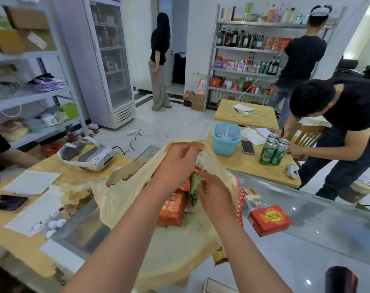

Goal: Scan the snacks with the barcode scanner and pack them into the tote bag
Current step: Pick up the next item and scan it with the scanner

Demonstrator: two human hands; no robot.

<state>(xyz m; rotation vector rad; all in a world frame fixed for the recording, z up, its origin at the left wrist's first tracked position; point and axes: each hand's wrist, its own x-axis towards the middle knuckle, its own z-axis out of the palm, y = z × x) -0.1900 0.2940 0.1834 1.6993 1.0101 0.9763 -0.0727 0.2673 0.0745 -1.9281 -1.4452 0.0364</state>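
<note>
My left hand (179,157) fingers grasp the tote bag (120,199) rim at 12 o'clock; my right hand (213,191) fingers grasp its 3 o'clock rim. An orange snack packet (171,208) lies inside. A red box (269,219) rests on the bench (319,240), 3 o'clock of the bag.

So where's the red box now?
Head view, right side: the red box lies on the glass counter, right of the tote bag, beside a barcoded packet.

Your tote bag (124,199) at the centre is soft, matt cloth. The orange snack packet (171,210) inside is glossy plastic film. At lower right, the counter (306,250) is smooth, reflective glass, and the red box (269,219) looks like glossy card. The green cans (274,152) at right are shiny metal.
</note>
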